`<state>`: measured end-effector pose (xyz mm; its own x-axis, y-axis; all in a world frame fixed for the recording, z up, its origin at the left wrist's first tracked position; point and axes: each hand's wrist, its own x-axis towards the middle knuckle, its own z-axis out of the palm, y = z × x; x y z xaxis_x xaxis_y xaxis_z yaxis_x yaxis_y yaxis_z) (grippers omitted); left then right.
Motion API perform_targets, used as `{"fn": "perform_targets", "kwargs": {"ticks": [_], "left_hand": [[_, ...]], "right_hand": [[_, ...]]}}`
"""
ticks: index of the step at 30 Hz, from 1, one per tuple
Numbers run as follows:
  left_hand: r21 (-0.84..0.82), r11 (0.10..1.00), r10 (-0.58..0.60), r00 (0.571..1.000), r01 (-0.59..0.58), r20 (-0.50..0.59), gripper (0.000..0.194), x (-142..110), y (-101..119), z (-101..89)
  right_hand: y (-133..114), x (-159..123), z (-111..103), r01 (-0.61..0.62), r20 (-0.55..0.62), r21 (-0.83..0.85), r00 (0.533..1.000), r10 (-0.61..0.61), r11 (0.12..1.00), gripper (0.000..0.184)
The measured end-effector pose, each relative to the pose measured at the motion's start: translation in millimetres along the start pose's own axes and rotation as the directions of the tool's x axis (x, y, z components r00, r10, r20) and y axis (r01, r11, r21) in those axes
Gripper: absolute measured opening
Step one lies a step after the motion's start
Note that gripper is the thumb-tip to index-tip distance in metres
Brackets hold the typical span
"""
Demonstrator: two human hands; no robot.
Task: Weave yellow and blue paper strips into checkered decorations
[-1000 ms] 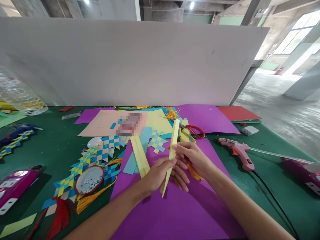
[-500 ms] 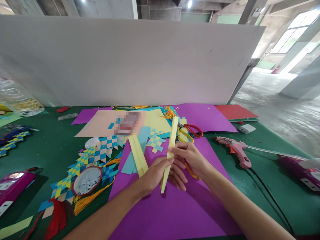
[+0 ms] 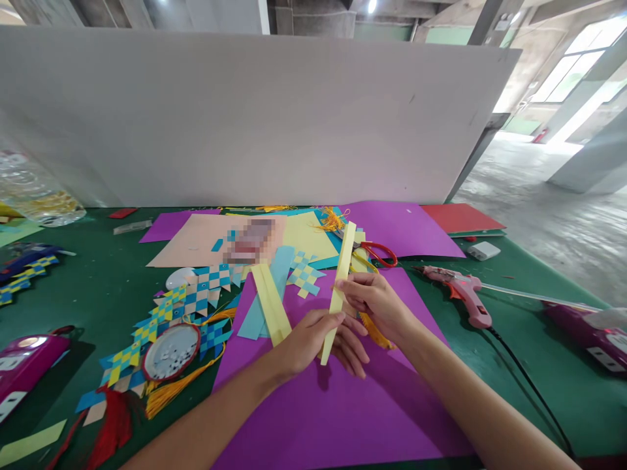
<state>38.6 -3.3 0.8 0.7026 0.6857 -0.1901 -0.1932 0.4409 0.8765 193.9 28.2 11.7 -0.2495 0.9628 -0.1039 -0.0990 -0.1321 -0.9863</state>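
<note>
A pale yellow paper strip (image 3: 345, 254) is held tilted above a purple sheet (image 3: 313, 424). My left hand (image 3: 313, 336) pinches its lower part between thumb and fingers, the other fingers stretched out behind it. Higher up, my right hand (image 3: 369, 300) grips the strip's right edge with thumb and forefinger. Left of them lie more yellow paper strips (image 3: 269, 303) over light blue strips (image 3: 280, 271). A woven blue-and-yellow paper piece (image 3: 304, 275) rests just behind. Red-and-yellow-handled scissors (image 3: 377, 253) lie beyond my right hand, partly covered.
At right are a pink glue gun (image 3: 460, 290) with its cable and a purple power strip (image 3: 588, 333). Woven paper pieces (image 3: 147, 326), a round white dish (image 3: 171, 352) and a red tassel (image 3: 115, 418) lie at left. A grey-white panel (image 3: 255, 124) stands across the back.
The held strip has shifted slightly right, and its lower end now sits higher. My right hand has moved a little to the right with it; both hands still grip it.
</note>
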Motion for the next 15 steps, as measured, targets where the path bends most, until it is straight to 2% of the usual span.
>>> {"fn": "perform_targets", "kwargs": {"ticks": [9, 15], "left_hand": [[0.039, 0.999, -0.039, 0.999, 0.038, 0.011, 0.037, -4.1, 4.4, 4.5], [0.109, 0.991, -0.085, 0.992, 0.075, 0.095, 0.042, -5.4, 4.1, 5.4]], "right_hand": [[-3.2, 3.1, -7.9, 0.029, -0.039, -0.013, 0.999, -0.029, 0.999, 0.044], [-10.0, 8.2, -27.3, 0.071, -0.094, 0.028, 0.993, -0.068, 0.997, 0.035]]}}
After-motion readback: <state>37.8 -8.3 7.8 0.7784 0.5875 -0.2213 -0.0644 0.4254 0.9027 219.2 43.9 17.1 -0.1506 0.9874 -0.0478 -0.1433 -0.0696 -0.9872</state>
